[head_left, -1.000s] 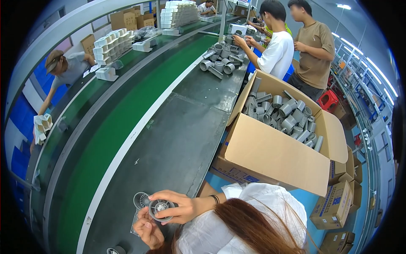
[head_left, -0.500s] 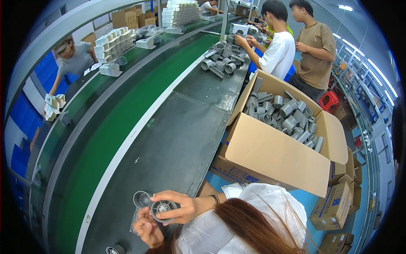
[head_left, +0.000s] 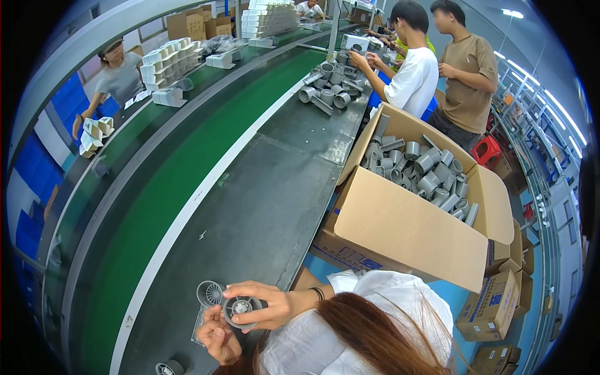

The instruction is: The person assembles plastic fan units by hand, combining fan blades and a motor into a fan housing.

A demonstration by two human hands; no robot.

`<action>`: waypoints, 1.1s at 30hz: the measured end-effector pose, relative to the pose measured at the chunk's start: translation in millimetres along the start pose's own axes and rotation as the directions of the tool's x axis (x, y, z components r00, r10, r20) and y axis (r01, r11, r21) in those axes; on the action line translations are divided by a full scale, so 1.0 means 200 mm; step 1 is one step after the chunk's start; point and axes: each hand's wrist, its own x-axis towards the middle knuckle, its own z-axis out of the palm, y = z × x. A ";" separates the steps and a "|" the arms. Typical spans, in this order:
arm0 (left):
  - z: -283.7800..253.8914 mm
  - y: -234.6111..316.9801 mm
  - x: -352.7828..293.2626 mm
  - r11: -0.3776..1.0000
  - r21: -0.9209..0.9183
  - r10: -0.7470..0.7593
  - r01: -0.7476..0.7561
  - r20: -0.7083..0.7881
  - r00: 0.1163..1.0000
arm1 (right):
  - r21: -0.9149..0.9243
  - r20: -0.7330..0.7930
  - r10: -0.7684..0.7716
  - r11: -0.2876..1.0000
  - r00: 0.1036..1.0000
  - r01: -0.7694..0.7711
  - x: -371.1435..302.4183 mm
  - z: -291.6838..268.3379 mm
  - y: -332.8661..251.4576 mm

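Observation:
My right hand point(head_left: 270, 306) is closed round a grey round plastic housing point(head_left: 242, 307) with a spoked hub inside, its open face turned up. Close against the left side of that housing is my left hand point(head_left: 219, 337), fingers curled and pinched; whatever may be between them is too small or hidden to name. Just beyond my fingers stands another grey round part point(head_left: 210, 292) with a radial grille. A flat, partly see-through piece point(head_left: 197, 330) shows beside my left hand, mostly covered. One more grey round part point(head_left: 169, 368) lies at the lower edge.
The dark worktop point(head_left: 262, 187) runs along a green conveyor belt point(head_left: 169, 212). At my right stands an open carton point(head_left: 406, 225) full of grey pipe-like parts. More grey parts point(head_left: 328, 87) are heaped farther up the worktop, near two standing people. White folded boxes point(head_left: 165, 65) line the far side.
My hands and the housing stay almost still. Across the belt, a person at the left has straightened up, and the white box pieces by that person's hand have shifted right and away.

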 end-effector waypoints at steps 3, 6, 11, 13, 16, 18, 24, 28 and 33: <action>0.00 0.00 0.00 1.000 -0.003 0.000 0.000 0.011 1.000 | -0.002 -0.003 -0.012 1.000 1.000 0.012 0.00 0.00 0.00; 0.00 -0.01 0.00 1.000 -0.007 0.006 -0.005 0.017 1.000 | -0.006 0.000 -0.005 1.000 1.000 0.005 0.01 -0.01 -0.01; -0.03 -0.02 -0.01 0.999 -0.038 -0.001 0.002 0.003 1.000 | 0.001 -0.008 0.006 1.000 1.000 -0.006 0.00 -0.01 -0.01; -0.04 -0.02 -0.01 0.999 -0.053 -0.006 0.007 0.012 1.000 | -0.001 -0.018 0.008 1.000 1.000 -0.008 0.01 0.00 -0.01; -0.04 -0.01 -0.01 0.997 -0.080 -0.013 0.014 0.013 1.000 | 0.003 -0.028 0.014 1.000 1.000 -0.014 0.02 0.00 -0.02; -0.02 -0.01 -0.01 0.997 -0.071 -0.011 0.012 0.015 1.000 | 0.011 -0.028 0.019 1.000 0.999 -0.019 0.02 0.00 -0.02; -0.03 -0.01 -0.01 0.999 -0.052 -0.006 0.007 0.019 1.000 | 0.025 -0.016 0.009 1.000 1.000 -0.009 0.02 -0.01 -0.02; -0.01 -0.01 -0.01 0.999 -0.042 -0.025 0.024 -0.027 0.999 | 0.029 -0.025 0.032 0.999 0.999 -0.031 0.01 0.00 -0.02; 0.01 0.01 0.01 0.997 0.046 -0.058 0.059 -0.040 0.998 | 0.035 -0.018 0.078 0.996 0.997 -0.077 -0.04 0.00 0.00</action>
